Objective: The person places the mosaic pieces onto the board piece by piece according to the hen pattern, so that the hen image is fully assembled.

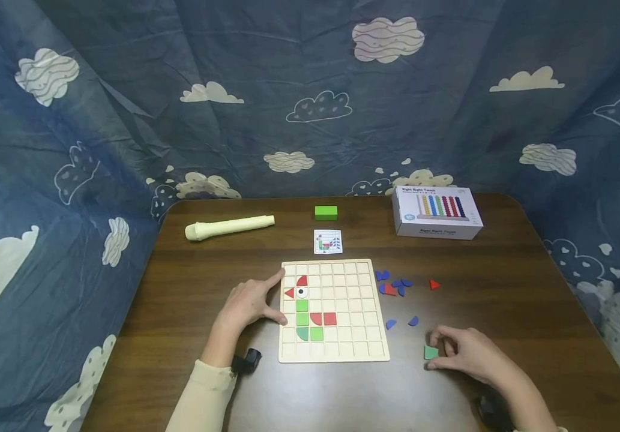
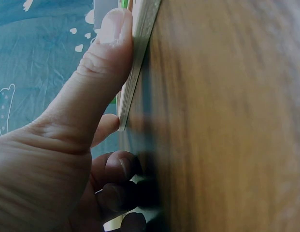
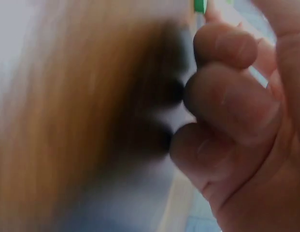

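Note:
My left hand point(image 1: 247, 303) rests at the left side of a pale wooden grid board point(image 1: 361, 342), thumb and index finger spread along its edge. In the left wrist view the thumb point(image 2: 111, 43) lies against the board's rim point(image 2: 140, 58). Between thumb and index finger, my right hand point(image 1: 463, 354) pinches a small green tile point(image 1: 430, 353) right of the board; its full outline is partly hidden. On the grid, red and green tiles, including a green square point(image 1: 302, 305) and a red square point(image 1: 329, 318), sit with a round eye tile point(image 1: 302, 292).
Loose blue pieces point(image 1: 413, 321) and a red triangle point(image 1: 434, 284) lie right of the board. Behind it are a picture card point(image 1: 328, 242) and a green block point(image 1: 326, 213). A cream microphone-shaped stick point(image 1: 230, 228) lies back left, a boxed toy point(image 1: 437, 212) back right.

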Demonstrator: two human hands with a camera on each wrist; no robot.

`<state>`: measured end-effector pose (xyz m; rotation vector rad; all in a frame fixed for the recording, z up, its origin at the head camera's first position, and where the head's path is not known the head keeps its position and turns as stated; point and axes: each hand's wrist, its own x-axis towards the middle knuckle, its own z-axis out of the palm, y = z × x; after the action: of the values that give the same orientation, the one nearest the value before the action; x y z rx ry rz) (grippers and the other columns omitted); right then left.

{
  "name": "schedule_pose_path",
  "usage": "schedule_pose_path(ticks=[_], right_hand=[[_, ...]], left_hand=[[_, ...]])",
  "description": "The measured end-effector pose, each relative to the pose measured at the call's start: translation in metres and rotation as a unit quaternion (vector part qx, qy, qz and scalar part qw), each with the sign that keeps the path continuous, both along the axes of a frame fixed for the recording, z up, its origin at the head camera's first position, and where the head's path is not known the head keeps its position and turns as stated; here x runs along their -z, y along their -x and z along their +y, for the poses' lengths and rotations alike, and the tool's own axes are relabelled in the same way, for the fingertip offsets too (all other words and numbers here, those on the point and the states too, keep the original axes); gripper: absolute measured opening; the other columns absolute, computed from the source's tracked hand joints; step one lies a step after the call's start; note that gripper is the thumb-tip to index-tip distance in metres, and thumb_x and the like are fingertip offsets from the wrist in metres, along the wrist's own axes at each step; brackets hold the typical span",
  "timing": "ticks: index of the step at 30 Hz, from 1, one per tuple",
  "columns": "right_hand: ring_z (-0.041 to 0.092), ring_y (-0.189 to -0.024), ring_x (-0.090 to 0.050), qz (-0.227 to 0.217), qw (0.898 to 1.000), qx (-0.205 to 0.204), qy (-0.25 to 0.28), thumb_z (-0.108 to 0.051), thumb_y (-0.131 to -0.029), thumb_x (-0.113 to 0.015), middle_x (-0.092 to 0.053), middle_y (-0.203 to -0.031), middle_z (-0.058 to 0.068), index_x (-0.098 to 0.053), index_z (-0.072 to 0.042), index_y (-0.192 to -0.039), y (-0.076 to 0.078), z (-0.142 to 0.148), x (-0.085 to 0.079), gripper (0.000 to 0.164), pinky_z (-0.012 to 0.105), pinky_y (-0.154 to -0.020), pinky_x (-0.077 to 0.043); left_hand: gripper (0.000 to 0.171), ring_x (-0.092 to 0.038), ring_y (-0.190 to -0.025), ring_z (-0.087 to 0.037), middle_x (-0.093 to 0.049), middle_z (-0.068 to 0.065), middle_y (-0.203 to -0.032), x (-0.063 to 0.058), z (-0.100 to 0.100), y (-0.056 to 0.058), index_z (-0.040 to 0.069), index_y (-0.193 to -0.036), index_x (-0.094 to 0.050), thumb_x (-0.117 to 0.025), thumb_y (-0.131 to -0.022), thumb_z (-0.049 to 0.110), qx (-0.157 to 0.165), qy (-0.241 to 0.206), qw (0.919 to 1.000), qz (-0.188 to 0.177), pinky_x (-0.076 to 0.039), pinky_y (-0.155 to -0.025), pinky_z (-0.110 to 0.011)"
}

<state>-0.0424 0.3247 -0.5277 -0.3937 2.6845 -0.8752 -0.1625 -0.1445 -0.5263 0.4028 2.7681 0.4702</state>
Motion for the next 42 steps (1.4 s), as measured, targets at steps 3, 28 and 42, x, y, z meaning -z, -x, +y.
schedule_pose_path(ticks=[3, 28, 42], right_hand=[[-0.004, -0.059, -0.037, 0.011, 1.0, 0.003, -0.018, -0.035, -0.081, -0.091, -0.045, -0.065, -0.017, -0.068, -0.025, -0.094, 0.002, -0.005, -0.003, 0.029, 0.021, -0.055, -0.031], [-0.007, -0.055, -0.038, 0.074, 0.98, -0.184, 0.002, -0.032, -0.086, -0.089, -0.048, -0.06, -0.019, -0.072, -0.018, -0.094, 0.067, -0.14, -0.026, 0.023, 0.017, -0.055, -0.033], [-0.004, -0.055, -0.038, 0.096, 0.971, -0.21, -0.055, -0.034, -0.09, -0.085, -0.047, -0.06, -0.018, -0.075, -0.023, -0.099, 0.076, -0.169, -0.008, 0.017, 0.02, -0.06, -0.033]], left_hand=[[0.125, -0.058, -0.081, -0.023, -0.072, -0.013, -0.14, 0.0, -0.001, 0.0, 0.031, -0.165, -0.041, -0.096, -0.057, 0.064, -0.004, 0.002, 1.0, 0.0, -0.047, -0.071, -0.037], [0.126, -0.058, -0.081, -0.024, -0.073, -0.016, -0.136, -0.002, -0.004, 0.001, 0.031, -0.165, -0.039, -0.094, -0.058, 0.067, 0.001, 0.008, 1.0, -0.004, -0.048, -0.072, -0.038], [0.125, -0.061, -0.085, -0.021, -0.072, -0.012, -0.139, 0.002, -0.003, 0.001, 0.03, -0.164, -0.042, -0.096, -0.057, 0.065, 0.001, 0.004, 1.0, 0.006, -0.053, -0.077, -0.041]])
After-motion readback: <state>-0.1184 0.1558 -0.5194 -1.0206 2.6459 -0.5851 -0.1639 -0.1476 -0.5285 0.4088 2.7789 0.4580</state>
